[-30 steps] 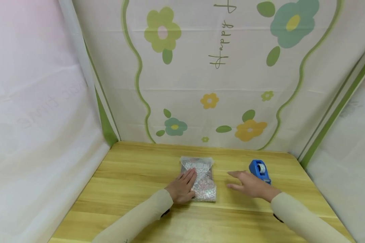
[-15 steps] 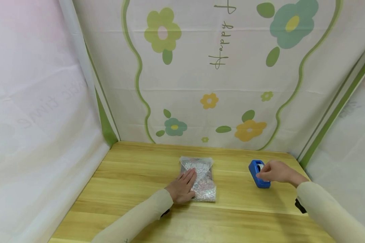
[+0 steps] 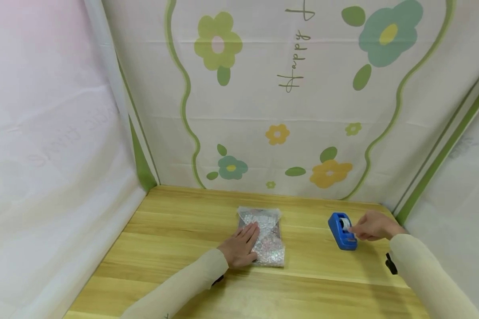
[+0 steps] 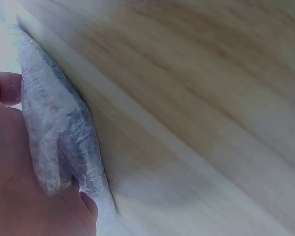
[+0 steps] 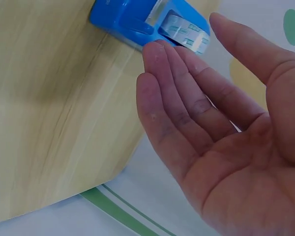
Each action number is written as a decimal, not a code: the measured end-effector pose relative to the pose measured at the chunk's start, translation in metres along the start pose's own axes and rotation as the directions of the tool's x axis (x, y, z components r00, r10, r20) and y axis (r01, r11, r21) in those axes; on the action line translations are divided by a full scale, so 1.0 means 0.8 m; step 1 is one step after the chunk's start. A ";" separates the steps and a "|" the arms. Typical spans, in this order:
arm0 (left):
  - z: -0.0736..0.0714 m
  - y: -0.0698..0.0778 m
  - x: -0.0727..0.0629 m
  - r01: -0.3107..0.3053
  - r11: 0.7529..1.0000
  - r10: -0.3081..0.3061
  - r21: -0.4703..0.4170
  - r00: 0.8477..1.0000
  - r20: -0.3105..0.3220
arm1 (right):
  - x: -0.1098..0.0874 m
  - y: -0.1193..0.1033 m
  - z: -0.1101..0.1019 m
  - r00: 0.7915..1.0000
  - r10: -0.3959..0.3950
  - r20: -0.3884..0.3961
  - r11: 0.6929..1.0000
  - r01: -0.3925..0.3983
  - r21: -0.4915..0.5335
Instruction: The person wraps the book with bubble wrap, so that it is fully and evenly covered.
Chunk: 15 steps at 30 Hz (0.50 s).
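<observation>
A flat parcel in clear bubble wrap (image 3: 272, 248) lies on the wooden table, its contents hard to make out. My left hand (image 3: 239, 248) rests on its left part, fingers laid straight across the wrap. In the left wrist view the wrap (image 4: 54, 113) looks crinkled and sits against the palm. A blue tape dispenser (image 3: 341, 235) with a roll of tape stands at the right. Just right of it is my right hand (image 3: 373, 225). The right wrist view shows this hand (image 5: 211, 113) holding nothing, thumb apart from slightly bent fingers, fingertips beside the dispenser (image 5: 132, 19); contact cannot be told.
The wooden table (image 3: 163, 248) reaches back to a pale cloth wall (image 3: 243, 97) printed with flowers. White cloth sides (image 3: 56, 177) close in the left and right edges.
My right hand has gone right, from between the parcel and the dispenser, over the dispenser to its right side. My left hand has stayed on the parcel.
</observation>
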State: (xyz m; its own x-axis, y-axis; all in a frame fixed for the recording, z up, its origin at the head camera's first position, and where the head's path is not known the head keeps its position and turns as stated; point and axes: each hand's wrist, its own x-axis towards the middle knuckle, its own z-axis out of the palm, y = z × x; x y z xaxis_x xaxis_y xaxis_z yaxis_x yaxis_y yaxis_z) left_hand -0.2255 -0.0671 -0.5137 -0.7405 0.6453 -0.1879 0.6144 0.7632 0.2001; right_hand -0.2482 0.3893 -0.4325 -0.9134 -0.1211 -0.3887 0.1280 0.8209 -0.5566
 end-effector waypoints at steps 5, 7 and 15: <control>-0.001 0.002 -0.001 -0.003 1.000 0.003 0.004 1.000 0.005 | 0.005 0.013 0.006 0.999 0.026 -0.023 1.000 -0.026 -0.003; -0.001 0.002 -0.001 -0.001 1.000 0.001 0.006 1.000 0.004 | 0.008 0.017 0.008 0.999 0.026 -0.020 1.000 -0.026 -0.010; 0.000 0.001 0.002 0.007 1.000 -0.007 0.011 1.000 -0.001 | 0.014 0.016 0.011 1.000 0.016 -0.021 0.999 -0.017 -0.039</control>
State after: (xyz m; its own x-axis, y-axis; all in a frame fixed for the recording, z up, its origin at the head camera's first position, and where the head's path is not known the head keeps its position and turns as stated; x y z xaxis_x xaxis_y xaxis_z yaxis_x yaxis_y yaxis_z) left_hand -0.2261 -0.0659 -0.5138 -0.7451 0.6399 -0.1880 0.6121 0.7680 0.1884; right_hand -0.2532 0.3938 -0.4502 -0.9189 -0.0960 -0.3826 0.1288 0.8438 -0.5210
